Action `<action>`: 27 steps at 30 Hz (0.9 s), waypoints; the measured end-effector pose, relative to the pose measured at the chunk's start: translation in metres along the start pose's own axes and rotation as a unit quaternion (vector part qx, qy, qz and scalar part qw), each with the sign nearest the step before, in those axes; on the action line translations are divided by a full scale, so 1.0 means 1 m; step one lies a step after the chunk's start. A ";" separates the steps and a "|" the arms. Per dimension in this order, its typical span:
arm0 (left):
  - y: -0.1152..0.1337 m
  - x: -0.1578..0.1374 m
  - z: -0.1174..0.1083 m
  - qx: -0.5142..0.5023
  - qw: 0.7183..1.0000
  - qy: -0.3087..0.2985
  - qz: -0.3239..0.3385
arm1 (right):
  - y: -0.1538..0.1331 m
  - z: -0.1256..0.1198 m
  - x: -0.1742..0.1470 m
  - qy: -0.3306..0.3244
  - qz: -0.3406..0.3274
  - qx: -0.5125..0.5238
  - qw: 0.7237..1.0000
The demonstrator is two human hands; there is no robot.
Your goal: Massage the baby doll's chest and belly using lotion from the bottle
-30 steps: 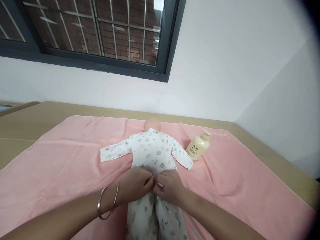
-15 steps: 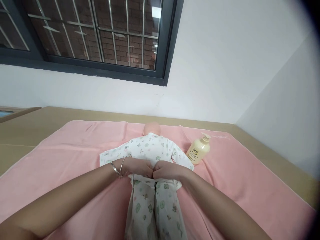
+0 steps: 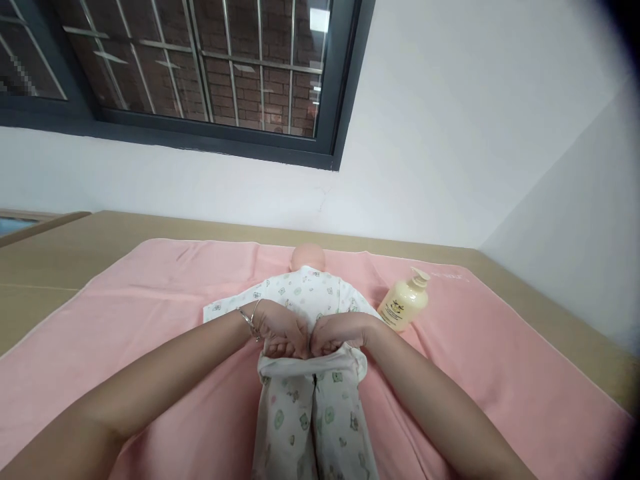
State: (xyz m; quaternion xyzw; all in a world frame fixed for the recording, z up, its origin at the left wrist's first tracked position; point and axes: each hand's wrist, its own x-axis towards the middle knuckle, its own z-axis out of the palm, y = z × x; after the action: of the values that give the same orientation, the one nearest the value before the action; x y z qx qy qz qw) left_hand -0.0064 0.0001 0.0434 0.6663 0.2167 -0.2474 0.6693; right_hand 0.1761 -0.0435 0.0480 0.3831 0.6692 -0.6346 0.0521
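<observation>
A baby doll with a smooth bald head (image 3: 307, 257) lies on a pink blanket, its head at the far side. It wears a white printed top (image 3: 300, 289) with the sleeves spread out. Over its legs are matching printed pants (image 3: 315, 420), their waistband folded at the top. My left hand (image 3: 285, 329), with bracelets at the wrist, is closed at the waistband. Beside it, my right hand (image 3: 336, 332) is closed at the same waistband, the two hands meeting in the middle. Both fists partly hide the doll's waist, and the fingertips are tucked from sight.
A pale yellow pump bottle (image 3: 404, 303) leans on the pink blanket (image 3: 150, 300) by the doll's right-hand sleeve in view. Under the blanket is a tan surface (image 3: 50, 267) that meets a white wall (image 3: 415, 167). A dark-framed window (image 3: 215, 143) is above.
Both hands have rotated at the waistband, wrists higher and knuckles turned down. More of the waistband shows, looking wider and more folded. The camera view has shifted slightly.
</observation>
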 end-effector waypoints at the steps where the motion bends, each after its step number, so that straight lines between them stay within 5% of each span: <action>1: 0.000 -0.001 -0.002 0.003 1.000 -0.025 -0.012 | 0.000 -0.001 -0.002 -0.027 0.011 0.016 0.999; 7: 0.008 -0.008 -0.008 -0.017 0.987 -0.155 -0.028 | 0.004 -0.016 -0.010 -0.193 0.017 0.135 0.972; 11: 0.011 -0.015 -0.004 -0.044 0.987 -0.154 -0.023 | 0.009 -0.020 -0.017 -0.200 0.000 0.197 0.960; 17: 0.021 -0.028 0.010 0.006 0.997 -0.079 -0.009 | -0.007 -0.001 -0.045 -0.082 -0.082 0.061 0.991; 22: 0.054 -0.034 0.019 0.057 0.996 0.057 0.033 | -0.028 0.003 -0.091 0.016 -0.129 -0.046 0.990; 27: 0.096 -0.013 0.021 -0.118 0.961 0.182 0.173 | -0.032 0.008 -0.158 0.280 -0.171 -0.224 0.918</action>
State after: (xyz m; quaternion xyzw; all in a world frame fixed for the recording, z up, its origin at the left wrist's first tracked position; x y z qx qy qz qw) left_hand 0.0421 -0.0214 0.1278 0.6438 0.2439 0.0253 0.7249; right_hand 0.2649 -0.1176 0.1602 0.4036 0.8362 -0.3341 -0.1624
